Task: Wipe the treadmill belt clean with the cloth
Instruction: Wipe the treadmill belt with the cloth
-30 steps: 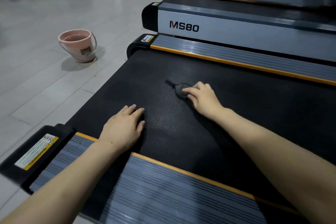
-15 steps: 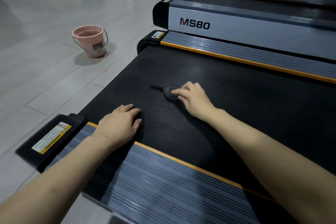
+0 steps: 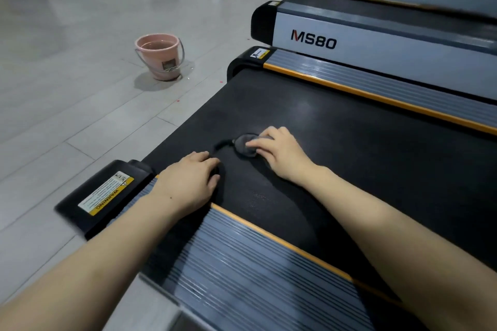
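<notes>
Cloth (image 3: 245, 145) slid toward left hand (image 3: 192, 183), tail leftward

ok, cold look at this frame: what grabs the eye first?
Two bare forearms reaching onto the wide black treadmill belt, the right hand pressing a small dark grey cloth mid-belt, the left hand flat near the orange-edged side rail. Next, the pink plastic bucket standing on the pale tiled floor beyond the belt's end.
</notes>
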A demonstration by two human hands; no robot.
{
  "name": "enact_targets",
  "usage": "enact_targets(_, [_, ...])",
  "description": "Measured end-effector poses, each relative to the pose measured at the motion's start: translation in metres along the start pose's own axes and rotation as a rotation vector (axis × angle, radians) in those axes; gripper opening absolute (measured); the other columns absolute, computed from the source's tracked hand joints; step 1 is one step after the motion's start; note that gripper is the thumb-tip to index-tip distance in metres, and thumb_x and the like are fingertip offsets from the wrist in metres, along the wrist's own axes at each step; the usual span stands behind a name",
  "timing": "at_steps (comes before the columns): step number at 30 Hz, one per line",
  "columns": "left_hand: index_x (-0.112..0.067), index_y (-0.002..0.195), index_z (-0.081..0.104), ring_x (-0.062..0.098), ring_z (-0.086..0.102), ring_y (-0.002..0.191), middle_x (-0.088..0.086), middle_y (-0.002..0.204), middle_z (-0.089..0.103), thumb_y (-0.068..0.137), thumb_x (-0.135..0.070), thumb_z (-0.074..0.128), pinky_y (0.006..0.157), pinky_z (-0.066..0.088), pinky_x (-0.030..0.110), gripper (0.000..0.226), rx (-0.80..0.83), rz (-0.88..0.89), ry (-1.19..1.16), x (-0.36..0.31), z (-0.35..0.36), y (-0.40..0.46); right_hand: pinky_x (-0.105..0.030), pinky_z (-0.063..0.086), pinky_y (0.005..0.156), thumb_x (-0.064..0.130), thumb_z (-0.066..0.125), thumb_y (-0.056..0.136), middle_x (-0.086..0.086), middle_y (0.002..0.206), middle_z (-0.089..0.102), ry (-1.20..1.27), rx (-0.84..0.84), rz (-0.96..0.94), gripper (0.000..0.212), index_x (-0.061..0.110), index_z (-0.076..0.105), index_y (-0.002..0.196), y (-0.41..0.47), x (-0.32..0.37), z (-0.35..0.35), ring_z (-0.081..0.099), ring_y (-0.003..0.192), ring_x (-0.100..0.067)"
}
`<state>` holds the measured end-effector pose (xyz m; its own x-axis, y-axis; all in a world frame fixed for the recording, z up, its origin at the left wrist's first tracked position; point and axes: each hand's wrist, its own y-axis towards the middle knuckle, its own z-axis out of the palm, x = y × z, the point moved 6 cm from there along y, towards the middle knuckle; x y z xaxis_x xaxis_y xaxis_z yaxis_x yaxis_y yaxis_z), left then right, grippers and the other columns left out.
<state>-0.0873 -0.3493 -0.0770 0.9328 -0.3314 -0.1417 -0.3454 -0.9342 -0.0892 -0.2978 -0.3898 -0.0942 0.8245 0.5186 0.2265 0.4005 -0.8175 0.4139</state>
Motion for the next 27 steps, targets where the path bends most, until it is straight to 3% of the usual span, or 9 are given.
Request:
enact_targets(3, [-0.030,0.137,0.050,0.020,0.033,0.145,-0.005,0.147,0.046,0.101,-0.044,0.040,0.105,0.045,0.044,0.040,-0.030,-0.031,-0.012,0.009,-0.010,0.001,-0.049,0.051,0.077,0.032,0.051,0.097,-0.002,0.103,0.059,-0.035,-0.014,0.126,0.027,0.031,0.072,0.114,0.034,-0.002,0.009,0.047,0.087,-0.029])
enact_targets(7, [-0.031,0.142,0.046,0.020,0.032,0.147,-0.006,0.153,0.042,0.101,-0.045,0.039,0.107,0.044,0.043,0.043,-0.043,-0.043,-0.025,0.021,-0.015,-0.002,-0.031,0.044,0.086,0.028,0.054,0.100,0.003,0.109,0.056,0.085,0.096,-0.069,0.026,0.033,0.069,0.121,-0.028,0.032,-0.015,0.045,0.091,-0.019])
enact_targets(10, [-0.028,0.139,0.051,0.020,0.041,0.140,-0.003,0.145,0.050,0.101,-0.043,0.043,0.103,0.047,0.041,0.042,-0.068,-0.026,-0.019,0.025,-0.015,-0.006,-0.025,0.040,0.087,0.028,0.055,0.102,0.003,0.113,0.057,0.160,0.170,-0.192,0.026,0.034,0.068,0.123,-0.061,0.043,-0.024,0.044,0.094,-0.018])
enact_targets(13, [-0.026,0.140,0.051,0.021,0.042,0.138,-0.001,0.145,0.050,0.101,-0.042,0.043,0.103,0.045,0.040,0.042,-0.065,-0.014,-0.015,0.030,-0.013,-0.002,-0.030,0.042,0.087,0.028,0.053,0.102,0.003,0.110,0.058,0.114,0.101,-0.177,0.025,0.031,0.070,0.120,-0.016,0.030,-0.001,0.045,0.091,-0.020])
enact_targets(16, [-0.029,0.141,0.047,0.022,0.033,0.144,-0.001,0.151,0.044,0.101,-0.043,0.040,0.109,0.038,0.040,0.043,-0.057,-0.055,-0.039,0.039,-0.016,0.004,-0.045,0.048,0.079,0.032,0.050,0.098,0.002,0.105,0.058,0.040,-0.018,-0.012,0.026,0.033,0.072,0.114,0.061,0.017,0.040,0.045,0.087,-0.025])
enact_targets(19, [-0.028,0.137,0.049,0.020,0.038,0.138,-0.001,0.145,0.047,0.101,-0.043,0.040,0.103,0.041,0.039,0.040,-0.077,-0.095,-0.030,0.048,-0.025,0.009,-0.050,0.049,0.080,0.028,0.056,0.097,0.000,0.103,0.056,-0.020,-0.021,0.134,0.023,0.034,0.072,0.113,0.110,0.018,0.057,0.044,0.089,-0.027])
enact_targets(27, [-0.027,0.137,0.051,0.017,0.044,0.131,-0.005,0.139,0.049,0.101,-0.043,0.041,0.097,0.048,0.039,0.040,-0.119,-0.161,-0.071,0.084,-0.033,0.006,-0.030,0.040,0.082,0.027,0.055,0.101,0.005,0.113,0.057,0.087,0.063,-0.143,0.026,0.033,0.068,0.121,0.011,0.065,0.022,0.043,0.088,-0.020])
